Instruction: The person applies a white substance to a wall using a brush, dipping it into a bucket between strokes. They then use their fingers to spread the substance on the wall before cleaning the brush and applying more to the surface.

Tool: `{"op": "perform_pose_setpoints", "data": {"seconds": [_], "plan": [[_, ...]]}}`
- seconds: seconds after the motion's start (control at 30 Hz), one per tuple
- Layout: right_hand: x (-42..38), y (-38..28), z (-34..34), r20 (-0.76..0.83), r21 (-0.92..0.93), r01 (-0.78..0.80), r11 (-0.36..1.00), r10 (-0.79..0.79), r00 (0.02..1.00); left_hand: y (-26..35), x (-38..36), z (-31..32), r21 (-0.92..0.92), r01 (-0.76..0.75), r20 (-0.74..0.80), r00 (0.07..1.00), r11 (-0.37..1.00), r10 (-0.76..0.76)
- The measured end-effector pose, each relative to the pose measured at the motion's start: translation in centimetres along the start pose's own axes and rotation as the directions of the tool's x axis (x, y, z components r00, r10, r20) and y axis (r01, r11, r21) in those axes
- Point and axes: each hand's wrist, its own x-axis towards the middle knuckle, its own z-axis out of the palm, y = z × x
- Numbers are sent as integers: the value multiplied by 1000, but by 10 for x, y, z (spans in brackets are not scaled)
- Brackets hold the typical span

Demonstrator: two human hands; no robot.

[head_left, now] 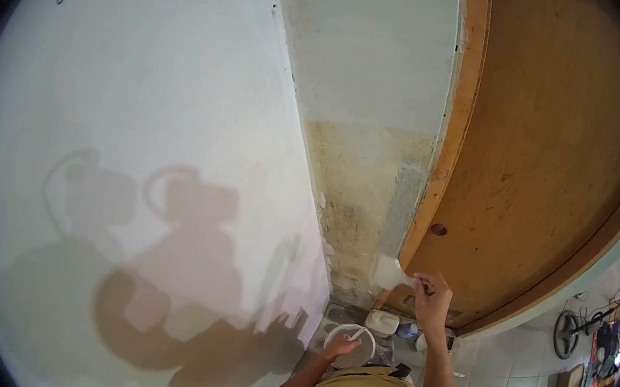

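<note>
My right hand [431, 304] is raised to the wall beside the door frame, its fingers closed on a wide putty knife [390, 272]. The pale blade lies against the lower part of the narrow wall strip [351, 232], just left of the frame. A wet-looking grey patch [403, 203] runs up the strip above the blade. Lower down, my left hand [339, 348] is at a round white bucket [362, 359], fingers closed around a slim white tool [358, 333] that sticks out over the opening.
A smooth white wall [146, 101] fills the left, carrying my shadows. To the right stands a brown wooden door [555, 159] in an orange-brown frame [458, 133]. A white jug [382, 322] sits behind the bucket. Farther right, a wooden block [570, 382] lies on the tiled floor [518, 366].
</note>
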Motion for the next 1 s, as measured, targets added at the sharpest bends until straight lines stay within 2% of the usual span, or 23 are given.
{"op": "perform_pose_setpoints", "data": {"seconds": [0.07, 0.1, 0.17, 0.23, 0.3, 0.33, 0.37, 0.4, 0.43, 0.47, 0.5, 0.53, 0.57, 0.6, 0.63, 0.67, 0.7, 0.73, 0.8, 0.83, 0.87, 0.97, 1.0], "plan": [[-8, 7, -2, 85, -124, 71, 990, -61, 995, -21, 9, 6, -2, 12, -16, 1000, 1000, -12], [-12, 9, -6, 78, -120, 74, 990, -65, 995, -28, 12, 8, -13, 22, -30, 999, 1000, -23], [-14, 13, -17, 68, -151, -50, 987, 61, 996, -27, 6, 4, 55, 35, -23, 999, 998, -34], [-16, 31, -28, 1, -138, -62, 988, 63, 998, -12, -3, -10, 132, 51, -14, 999, 990, -49], [-26, 48, -38, -67, -133, -102, 986, 93, 993, 1, -13, -21, 52, 107, 105, 988, 993, -112], [-31, 55, -44, -120, -112, -178, 978, 165, 979, -8, -10, -15, 66, 104, 115, 987, 992, -111], [-36, 61, -48, -173, -86, -251, 964, 234, 957, -13, -11, -11, 74, 1, 0, 1000, 997, -1], [-39, 65, -49, -188, -83, -258, 962, 239, 952, -13, -8, -12, 94, -105, -115, 987, 990, 116], [-44, 69, -51, -253, -32, -230, 973, 215, 943, -12, -3, -13, 104, -108, -105, 987, 989, 119], [-51, 73, -53, -313, 16, -200, 980, 195, 930, -13, 1, -14, 106, -55, -7, 998, 993, 56], [-57, 76, -56, -319, 19, -204, 979, 199, 927, -11, 5, -17, 113, -6, 85, 996, 994, -4], [-63, 79, -61, -320, -25, -231, 973, 211, 924, -10, 5, -15, 118, -9, 85, 996, 993, -1], [-66, 83, -65, -321, -69, -253, 965, 218, 922, -8, 4, -12, 203, -130, -112, 982, 971, 154], [-72, 89, -68, -321, -73, -249, 966, 214, 923, -5, 2, -6, 298, -223, -289, 906, 928, 310], [-80, 93, -72, -313, -78, -250, 965, 214, 925, 0, 1, -7, 287, -222, -291, 907, 932, 305], [-81, 97, -76, -306, -83, -247, 965, 211, 928, 6, 5, -14, 245, -129, -178, 968, 961, 176], [-79, 80, -77, -331, -194, -256, 947, 182, 926, 14, 9, -23, 214, -31, -58, 997, 976, 45], [-78, 81, -79, -323, -200, -246, 948, 173, 930, 24, 8, -30, 202, -32, -62, 997, 979, 45], [-86, 83, -85, -262, -324, -249, 912, 167, 950, 48, -15, -39, 137, -63, -197, 976, 989, 90], [-83, 82, -88, -256, -333, -241, 911, 158, 954, 61, -21, -43, 215, -68, -249, 961, 974, 123], [-83, 81, -90, -254, -334, -250, 909, 168, 952, 63, -16, -41, 203, -68, -245, 962, 977, 118], [-85, 69, -91, -254, -334, -281, 900, 201, 946, 65, -5, -38, 298, -162, -273, 930, 941, 247], [-82, 59, -92, -237, -309, -288, 906, 220, 946, 68, -6, -37, 295, -157, -261, 936, 942, 237]]}}
